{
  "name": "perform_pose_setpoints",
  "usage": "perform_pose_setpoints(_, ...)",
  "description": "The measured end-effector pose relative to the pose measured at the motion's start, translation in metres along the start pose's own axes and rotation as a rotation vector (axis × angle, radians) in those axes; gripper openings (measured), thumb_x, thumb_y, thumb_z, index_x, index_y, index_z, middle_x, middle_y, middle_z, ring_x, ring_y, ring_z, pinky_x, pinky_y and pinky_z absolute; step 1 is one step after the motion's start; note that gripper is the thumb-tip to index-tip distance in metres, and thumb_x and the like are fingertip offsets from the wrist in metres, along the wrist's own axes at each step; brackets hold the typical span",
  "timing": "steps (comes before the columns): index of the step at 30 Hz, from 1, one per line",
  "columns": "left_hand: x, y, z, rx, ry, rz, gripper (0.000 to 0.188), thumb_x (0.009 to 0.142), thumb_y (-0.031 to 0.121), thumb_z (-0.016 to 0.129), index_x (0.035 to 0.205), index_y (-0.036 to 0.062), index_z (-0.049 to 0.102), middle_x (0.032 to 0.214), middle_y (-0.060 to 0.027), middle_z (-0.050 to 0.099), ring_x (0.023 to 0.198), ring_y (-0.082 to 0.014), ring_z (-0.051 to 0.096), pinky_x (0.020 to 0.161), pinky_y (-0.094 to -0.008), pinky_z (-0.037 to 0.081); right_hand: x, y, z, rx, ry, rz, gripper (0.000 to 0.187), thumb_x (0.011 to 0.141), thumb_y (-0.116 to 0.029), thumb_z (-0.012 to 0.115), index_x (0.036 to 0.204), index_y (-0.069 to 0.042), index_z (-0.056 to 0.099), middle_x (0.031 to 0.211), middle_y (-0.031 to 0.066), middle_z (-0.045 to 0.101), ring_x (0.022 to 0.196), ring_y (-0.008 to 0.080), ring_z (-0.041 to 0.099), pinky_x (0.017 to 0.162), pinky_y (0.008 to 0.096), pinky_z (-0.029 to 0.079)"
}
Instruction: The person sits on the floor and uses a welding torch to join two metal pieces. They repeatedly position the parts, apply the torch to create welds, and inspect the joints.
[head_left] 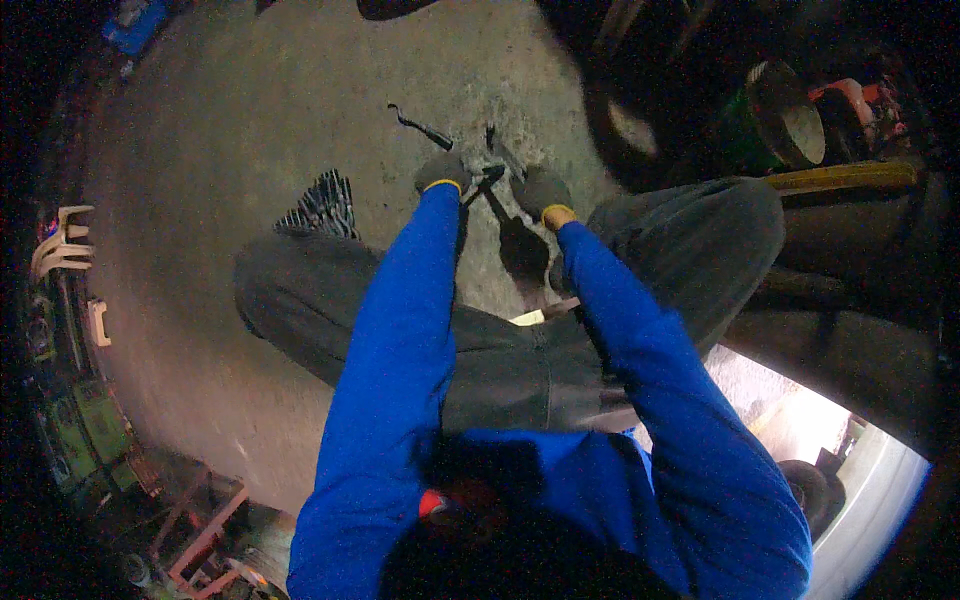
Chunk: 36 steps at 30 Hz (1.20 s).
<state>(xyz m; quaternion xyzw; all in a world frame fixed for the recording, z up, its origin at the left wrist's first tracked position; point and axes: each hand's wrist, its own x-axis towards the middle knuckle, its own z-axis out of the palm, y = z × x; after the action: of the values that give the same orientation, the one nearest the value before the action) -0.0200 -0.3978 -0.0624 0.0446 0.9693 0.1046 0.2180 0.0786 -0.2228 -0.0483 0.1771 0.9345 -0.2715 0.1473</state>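
Observation:
My left hand [445, 172], in a grey glove with a yellow cuff, is closed just above the concrete floor; what its fingers hold is hidden. Just beyond it lies a dark bent metal rod [424, 129] with a hooked far end. My right hand [543, 187], gloved alike, is closed around a tool that looks like a hammer [506, 153], its dark end pointing away from me. Between both hands is a small dark metal piece [488, 175], too blurred to name. A bundle of dark metal rods [322, 207] lies beyond my left knee.
My bent legs frame the work spot on the concrete floor [230, 130]. At the right stand a green bucket [790, 120] and a yellowish bar [850, 177]. Pale plastic chair parts [66, 245] and a reddish metal frame [212, 540] line the left side.

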Motion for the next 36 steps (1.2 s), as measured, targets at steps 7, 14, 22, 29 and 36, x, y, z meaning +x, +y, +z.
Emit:
perform_pose_setpoints(7,0.005,0.009,-0.007,0.029,0.005,0.019,0.034,0.081,0.025,0.060,0.110,0.0127,0.071,0.122,-0.0134,0.065,0.111,-0.0363,0.063,0.094,-0.0491,0.050,0.001,-0.005,0.007,0.267,0.157,-0.035,0.052,0.090,-0.047,0.052,0.115,-0.003,0.063,0.104,0.0246,0.067,0.098,0.0427,0.064,0.087,0.0482,0.049)
perform_pose_setpoints(14,0.022,-0.054,0.025,-0.134,-0.138,-0.110,0.053,0.080,0.045,0.064,0.123,0.0132,0.066,0.133,-0.0118,0.059,0.121,-0.0333,0.057,0.101,-0.0445,0.045,0.024,0.018,0.017,-0.024,-0.256,0.076,0.054,0.082,-0.045,0.059,0.116,-0.003,0.064,0.116,0.0236,0.064,0.107,0.0404,0.061,0.089,0.0474,0.049)
perform_pose_setpoints(22,0.058,-0.176,0.035,-0.146,0.238,-0.242,0.057,0.086,0.054,0.054,0.123,0.0128,0.065,0.131,-0.0157,0.059,0.122,-0.0339,0.055,0.101,-0.0452,0.043,0.086,0.046,0.095,0.281,-0.131,0.382,0.058,0.078,-0.052,0.059,0.105,-0.001,0.069,0.110,0.0244,0.067,0.103,0.0390,0.065,0.086,0.0471,0.050)
perform_pose_setpoints(29,0.000,-0.217,0.028,0.018,0.541,-0.434,0.049,0.093,0.043,0.052,0.118,0.0032,0.064,0.101,-0.0191,0.069,0.098,-0.0349,0.066,0.087,-0.0429,0.050,0.057,0.010,0.105,0.491,-0.318,0.333,0.035,0.083,-0.030,0.057,0.095,0.002,0.065,0.082,0.0172,0.068,0.072,0.0285,0.067,0.062,0.0416,0.051)
perform_pose_setpoints(36,-0.023,-0.180,-0.026,0.133,0.553,-0.535,0.047,0.090,0.043,0.054,0.119,0.0075,0.065,0.109,-0.0168,0.067,0.105,-0.0325,0.063,0.090,-0.0423,0.049,0.097,0.038,0.137,-0.005,-0.236,-0.019,0.031,0.083,-0.029,0.057,0.099,-0.006,0.069,0.092,0.0198,0.069,0.082,0.0370,0.069,0.071,0.0442,0.054)
